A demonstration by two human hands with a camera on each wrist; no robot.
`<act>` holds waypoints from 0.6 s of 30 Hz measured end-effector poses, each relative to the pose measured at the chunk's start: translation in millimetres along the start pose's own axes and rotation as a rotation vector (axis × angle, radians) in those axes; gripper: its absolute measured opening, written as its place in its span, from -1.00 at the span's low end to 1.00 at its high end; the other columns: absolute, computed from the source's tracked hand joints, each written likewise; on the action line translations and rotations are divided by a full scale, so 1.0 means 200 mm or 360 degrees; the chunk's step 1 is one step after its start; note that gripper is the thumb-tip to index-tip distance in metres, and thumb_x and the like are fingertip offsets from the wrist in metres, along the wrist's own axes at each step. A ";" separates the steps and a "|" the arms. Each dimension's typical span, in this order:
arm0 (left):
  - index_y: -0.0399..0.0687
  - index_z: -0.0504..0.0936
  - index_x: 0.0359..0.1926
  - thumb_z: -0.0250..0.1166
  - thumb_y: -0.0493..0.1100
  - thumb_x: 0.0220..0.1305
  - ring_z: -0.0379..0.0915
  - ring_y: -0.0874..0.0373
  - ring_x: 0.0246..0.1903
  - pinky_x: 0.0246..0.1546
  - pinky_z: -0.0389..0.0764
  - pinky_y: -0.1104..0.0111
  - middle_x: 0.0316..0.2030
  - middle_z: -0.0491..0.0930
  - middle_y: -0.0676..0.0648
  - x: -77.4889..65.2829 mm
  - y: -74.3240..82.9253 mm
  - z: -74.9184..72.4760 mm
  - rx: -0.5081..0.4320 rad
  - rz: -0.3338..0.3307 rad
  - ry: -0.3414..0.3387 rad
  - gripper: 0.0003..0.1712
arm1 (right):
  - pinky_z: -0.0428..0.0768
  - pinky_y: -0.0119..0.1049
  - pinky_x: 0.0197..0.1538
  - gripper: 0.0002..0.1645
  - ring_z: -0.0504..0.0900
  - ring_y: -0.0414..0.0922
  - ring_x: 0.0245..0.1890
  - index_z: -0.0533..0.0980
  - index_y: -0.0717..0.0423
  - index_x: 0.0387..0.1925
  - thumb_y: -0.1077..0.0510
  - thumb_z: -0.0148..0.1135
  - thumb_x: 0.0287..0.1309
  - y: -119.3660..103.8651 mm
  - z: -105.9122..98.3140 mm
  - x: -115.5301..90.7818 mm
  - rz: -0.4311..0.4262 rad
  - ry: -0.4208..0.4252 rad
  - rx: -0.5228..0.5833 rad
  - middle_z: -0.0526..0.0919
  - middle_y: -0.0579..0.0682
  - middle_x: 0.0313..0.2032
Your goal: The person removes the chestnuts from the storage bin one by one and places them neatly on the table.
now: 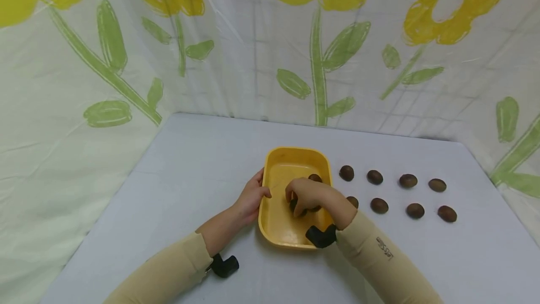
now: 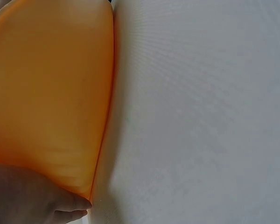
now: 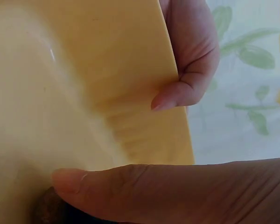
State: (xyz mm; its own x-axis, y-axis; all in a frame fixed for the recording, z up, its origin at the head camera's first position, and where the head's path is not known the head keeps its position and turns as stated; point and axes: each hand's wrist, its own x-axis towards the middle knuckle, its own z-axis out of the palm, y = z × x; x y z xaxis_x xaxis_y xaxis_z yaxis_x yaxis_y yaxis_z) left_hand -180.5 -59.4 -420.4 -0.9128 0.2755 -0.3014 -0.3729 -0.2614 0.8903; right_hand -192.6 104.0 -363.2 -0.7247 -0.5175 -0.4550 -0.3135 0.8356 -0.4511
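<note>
A yellow rectangular tray [image 1: 278, 229] with rounded corners sits on the table. My left hand [image 1: 250, 201] grips its left wall, the thumb hooked over the rim and the fingers on the outside. In the left wrist view the tray's outer side [image 2: 51, 93] looks orange. My right hand [image 1: 310, 193] reaches into the tray and pinches a smooth brown oval nut [image 1: 297, 208], partly hidden by the fingers. In the right wrist view, that nut [image 3: 49, 210] shows just below the thumb. Another brown nut [image 1: 314, 178] lies in the tray behind the hand, and one more shows partly under it.
Right of the tray, several brown nuts lie in two rows, a back row with a nut [image 1: 375, 177] and a front row with a nut [image 1: 379, 205]. The white table [image 1: 190, 163] ends at a flower-painted cloth [image 1: 236, 69]. Black wrist pieces [image 1: 225, 266] hang below both forearms.
</note>
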 end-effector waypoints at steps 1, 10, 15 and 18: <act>-0.09 -0.13 0.46 -0.19 -0.58 -0.03 0.08 -0.08 0.35 0.33 0.18 0.07 0.43 -0.01 -0.13 0.00 0.00 0.00 0.0003 0.0002 -0.0002 -0.04 | 0.50 -0.36 -0.44 -0.66 0.48 -0.14 -0.47 0.57 0.18 -0.25 0.31 0.42 -0.18 0.00 0.00 0.00 0.0010 -0.0009 0.0005 0.57 0.02 -0.36; -0.09 -0.14 0.46 -0.19 -0.59 -0.04 0.05 -0.08 0.36 0.33 0.17 0.07 0.44 -0.04 -0.12 0.01 0.00 0.00 -0.0020 0.0007 -0.0029 -0.03 | 0.39 -0.39 -0.61 -0.70 0.42 -0.14 -0.64 0.53 0.15 -0.28 0.35 0.37 -0.15 -0.02 0.00 0.00 0.0067 -0.0049 0.0013 0.50 0.00 -0.42; -0.08 -0.15 0.46 -0.20 -0.59 -0.04 0.04 -0.07 0.37 0.33 0.17 0.07 0.44 -0.04 -0.12 0.00 0.00 -0.01 -0.0042 0.0007 -0.0046 -0.03 | 0.39 -0.39 -0.61 -0.72 0.42 -0.15 -0.64 0.53 0.15 -0.29 0.37 0.34 -0.13 -0.02 0.00 0.00 0.0041 -0.0054 -0.0011 0.49 -0.01 -0.43; -0.08 -0.14 0.46 -0.19 -0.59 -0.04 0.04 -0.06 0.37 0.33 0.17 0.08 0.44 -0.03 -0.11 0.00 0.01 0.00 -0.0042 -0.0001 -0.0032 -0.03 | 0.45 -0.38 -0.55 -0.74 0.46 -0.15 -0.56 0.54 0.14 -0.30 0.37 0.34 -0.13 -0.02 -0.02 -0.01 -0.0029 -0.0025 -0.0019 0.53 -0.02 -0.42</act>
State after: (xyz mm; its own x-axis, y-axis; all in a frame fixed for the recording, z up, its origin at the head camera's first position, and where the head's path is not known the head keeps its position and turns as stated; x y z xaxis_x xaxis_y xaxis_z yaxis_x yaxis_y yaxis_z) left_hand -181.6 -60.5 -419.3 -0.9091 0.2940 -0.2950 -0.3781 -0.2857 0.8806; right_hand -192.5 102.2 -358.0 -0.7093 -0.5353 -0.4587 -0.3339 0.8282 -0.4501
